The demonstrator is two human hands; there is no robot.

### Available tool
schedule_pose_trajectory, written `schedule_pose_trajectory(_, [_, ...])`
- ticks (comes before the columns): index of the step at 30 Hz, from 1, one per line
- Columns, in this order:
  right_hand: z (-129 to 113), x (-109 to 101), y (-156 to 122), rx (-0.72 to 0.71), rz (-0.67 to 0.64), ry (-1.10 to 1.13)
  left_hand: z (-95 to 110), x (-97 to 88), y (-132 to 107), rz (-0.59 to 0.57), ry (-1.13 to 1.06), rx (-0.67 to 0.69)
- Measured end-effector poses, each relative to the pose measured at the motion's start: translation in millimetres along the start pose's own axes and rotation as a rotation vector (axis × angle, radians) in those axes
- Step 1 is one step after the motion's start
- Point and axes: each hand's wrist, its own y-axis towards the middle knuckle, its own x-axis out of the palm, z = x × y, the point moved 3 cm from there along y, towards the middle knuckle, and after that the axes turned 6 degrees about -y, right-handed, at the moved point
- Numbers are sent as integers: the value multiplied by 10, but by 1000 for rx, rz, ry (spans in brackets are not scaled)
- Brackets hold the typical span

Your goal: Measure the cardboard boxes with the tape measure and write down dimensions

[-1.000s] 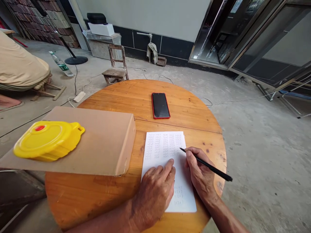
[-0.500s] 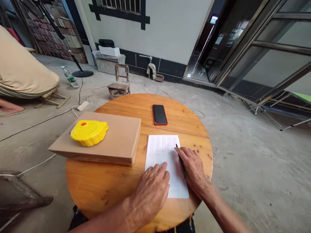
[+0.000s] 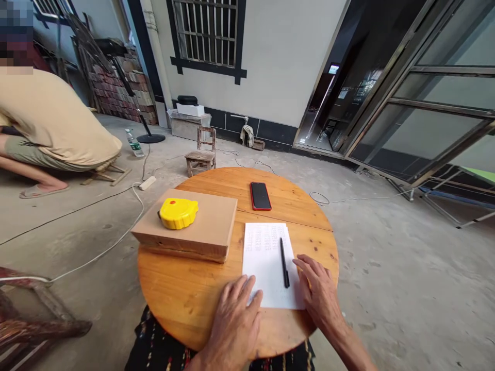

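A white sheet of paper (image 3: 265,275) with rows of small handwriting near its top lies on the round wooden table (image 3: 181,304). On the paper's right side rests a black pen (image 3: 284,263), cap end toward me, touched by neither hand. My left hand (image 3: 236,314) lies flat over the paper's lower left corner, fingers spread. Just right of the pen, my right hand (image 3: 319,288) rests at the sheet's right edge with its fingers apart and nothing in them.
A cardboard box (image 3: 216,219) with a yellow tape measure (image 3: 178,213) on it stands at the table's left. Behind the paper lies a red-cased phone (image 3: 260,196). A small wooden chair (image 3: 201,152) stands beyond. Another person (image 3: 58,118) sits low at the left.
The pen has left my right hand and now lies on the paper. My right hand has opened beside it. My left hand has slid toward the lower left, and the view has tilted up.
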Motion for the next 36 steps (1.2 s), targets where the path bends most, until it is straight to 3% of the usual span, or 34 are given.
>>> schedule_pose_trajectory(5, [-234, -140, 226, -84, 135, 106, 57, 146, 64, 68, -57, -4])
schedule_pose_trajectory(9, [-774, -328, 702, -190, 149, 259, -97, 45, -56, 400, -84, 145])
schedule_pose_trajectory(11, [-1122, -398, 1009, -256, 110, 321, -243, -172, -199, 558, -84, 160])
schedule_pose_trajectory(13, [-1487, -408, 1338, -326, 35, 354, -458, -481, -343, 678, -93, 79])
schedule_pose_trajectory(17, [-2131, -235, 1917, -348, -181, 298, -1032, -1129, -443, 798, -145, -244])
schedule_pose_trajectory(20, [-2412, -73, 2130, -305, -303, 278, -1478, -1440, -329, 911, -383, -454])
schedule_pose_trajectory(22, [-2434, -26, 2142, -261, -330, 352, -1722, -1513, -186, 897, -550, -554])
schedule_pose_trajectory(25, [-2193, -65, 1998, -60, -297, 662, -1928, -1505, 27, 802, -701, -596])
schedule_pose_trajectory(29, [-1663, -211, 1566, 324, -63, 1066, -1880, -1432, 115, 658, -894, -552])
schedule_pose_trajectory(32, [-1428, -250, 1173, 541, 74, 1324, -1705, -1355, -68, 648, -957, -559])
schedule_pose_trajectory(36, [-1362, -181, 750, 769, 98, 1576, -1525, -1045, -530, 708, -980, -695])
